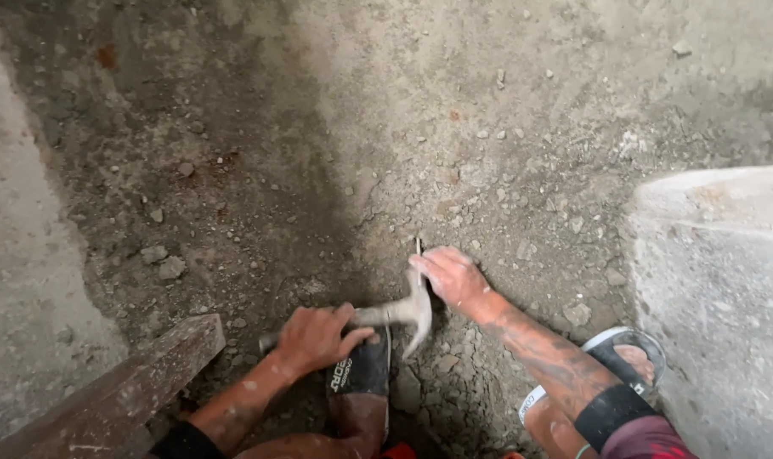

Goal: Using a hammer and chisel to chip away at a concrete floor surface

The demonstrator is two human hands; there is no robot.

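Note:
My left hand point(317, 337) grips the handle of a claw hammer point(407, 313), whose dusty head points right toward my other hand. My right hand point(453, 277) pinches a thin metal nail or spike point(418, 247) that stands upright in the rubble-strewn ground. The hammer head sits just below and left of the spike, close to my right fingers. Both forearms are dusty. My feet wear black-and-white slide sandals point(362, 367) under the hammer and at the right point(624, 350).
The ground point(361, 153) is packed dirt with loose stones and concrete chips. A wooden plank point(123, 391) lies at the lower left. A pale concrete block point(726, 289) rises at the right, and a concrete strip point(12, 255) runs along the left edge.

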